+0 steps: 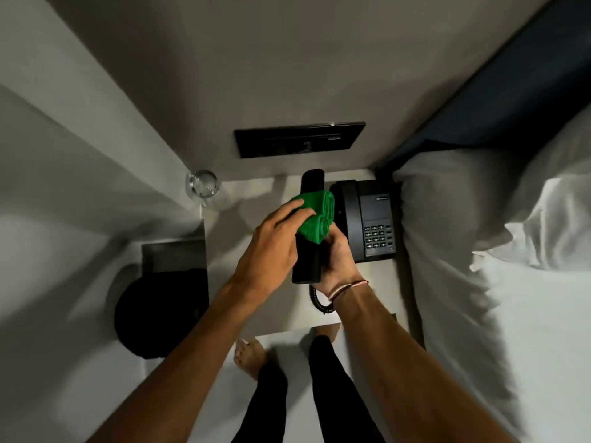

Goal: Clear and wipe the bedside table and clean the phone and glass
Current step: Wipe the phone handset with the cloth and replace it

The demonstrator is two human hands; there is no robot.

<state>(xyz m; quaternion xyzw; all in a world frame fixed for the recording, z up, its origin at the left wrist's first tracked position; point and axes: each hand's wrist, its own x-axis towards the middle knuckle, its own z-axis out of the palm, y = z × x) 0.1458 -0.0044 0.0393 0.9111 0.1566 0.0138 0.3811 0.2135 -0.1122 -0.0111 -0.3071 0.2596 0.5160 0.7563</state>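
A black handset [311,225] is held above the bedside table [256,206], lifted off its base. It is gripped low down by the right hand [337,262], whose fingers are curled round its right edge. A folded green cloth [315,219] is pressed against the handset's middle by the left hand [273,247]; the fingers lie fairly straight and close together over the cloth. A coiled cord [316,300] hangs from the handset's lower end, at 6 o'clock from it.

The phone base [367,222] sits at 3 o'clock from the handset, hard against the table's right edge, where a white pillow [447,225] bulges beside it. A strip of bare tabletop is left open at 9 o'clock from the hands. The glass [203,183] stands at 10 o'clock, at the table's far left corner, well apart from the phone; whether anything is in it cannot be told. A black wall panel [299,139] is seen at 12 o'clock, above the table's back edge.

Beyond the table's left edge, at 8 o'clock, a dark round bin [160,314] stands on the floor; its contents cannot be made out. The table's near edge is met by the person's legs [319,372] at 6 o'clock.
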